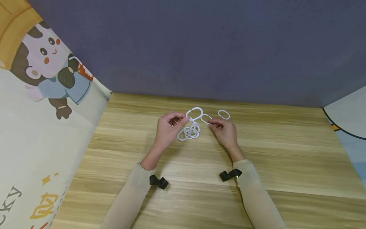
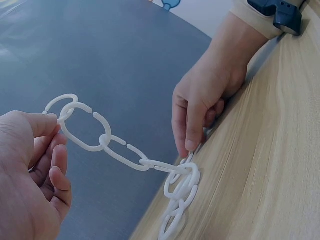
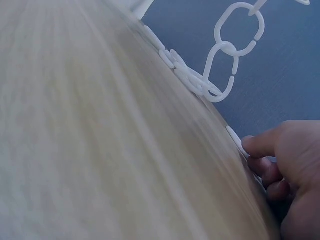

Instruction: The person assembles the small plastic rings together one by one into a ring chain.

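My left hand [image 1: 168, 129] pinches a white plastic chain link [image 2: 80, 146] between thumb and index finger, the other fingers loosely curled. From that grip, several joined C-shaped links hang down to a small heap of white links [image 1: 195, 136] on the table. To the right of the heap, my right hand [image 1: 225, 133] pinches the edge of a separate white plastic link [image 1: 201, 118], low at the tabletop. In the right wrist view, the fingertips partly hide this link [image 3: 236, 140]. Each link has a small gap in its side.
Another loose white link [image 1: 229, 115] lies on the wooden table [image 1: 188, 197], just beyond my right hand. A dark grey-blue panel [image 1: 214, 54] rises along the table's far edge. A wall with a cartoon figure [image 1: 45, 57] borders the left side.
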`<state>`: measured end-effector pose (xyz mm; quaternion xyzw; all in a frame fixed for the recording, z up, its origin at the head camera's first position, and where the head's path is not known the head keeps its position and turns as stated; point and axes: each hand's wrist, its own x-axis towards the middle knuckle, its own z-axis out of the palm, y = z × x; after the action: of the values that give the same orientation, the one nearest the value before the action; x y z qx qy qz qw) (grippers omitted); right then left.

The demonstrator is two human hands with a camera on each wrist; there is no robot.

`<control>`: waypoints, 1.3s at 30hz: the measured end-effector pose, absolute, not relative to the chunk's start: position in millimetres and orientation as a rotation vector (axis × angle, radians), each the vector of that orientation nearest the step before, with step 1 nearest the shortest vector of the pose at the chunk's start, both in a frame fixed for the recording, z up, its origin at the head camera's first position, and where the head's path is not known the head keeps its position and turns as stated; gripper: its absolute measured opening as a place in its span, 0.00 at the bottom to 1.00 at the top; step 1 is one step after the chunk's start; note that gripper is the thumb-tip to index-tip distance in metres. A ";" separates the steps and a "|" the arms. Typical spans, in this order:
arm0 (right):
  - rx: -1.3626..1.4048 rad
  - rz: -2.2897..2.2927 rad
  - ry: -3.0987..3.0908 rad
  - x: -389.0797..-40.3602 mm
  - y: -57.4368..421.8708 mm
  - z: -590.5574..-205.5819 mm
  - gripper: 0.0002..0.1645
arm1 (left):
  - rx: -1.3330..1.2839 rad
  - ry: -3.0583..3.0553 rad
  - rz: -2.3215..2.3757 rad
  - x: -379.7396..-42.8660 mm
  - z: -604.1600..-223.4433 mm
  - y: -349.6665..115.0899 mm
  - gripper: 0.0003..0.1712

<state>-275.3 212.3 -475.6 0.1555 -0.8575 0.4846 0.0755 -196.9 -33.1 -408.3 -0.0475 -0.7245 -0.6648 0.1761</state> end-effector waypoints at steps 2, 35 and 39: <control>0.477 1.406 -2.603 -274.8 212.5 -474.4 0.09 | -0.134 -2.055 -1.883 -196.8 -407.7 -33.1 0.07; 0.212 1.420 -2.628 -259.2 208.3 -474.0 0.10 | -0.123 -2.073 -1.886 -188.6 -407.9 -37.7 0.07; 0.174 1.432 -2.603 -260.0 208.5 -475.8 0.11 | -0.122 -2.074 -1.883 -189.1 -408.5 -38.2 0.07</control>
<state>-260.0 208.5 -475.8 0.0584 -0.8717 0.4795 0.0824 -189.1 -38.2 -408.5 -0.0430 -0.7292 -0.6619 0.1682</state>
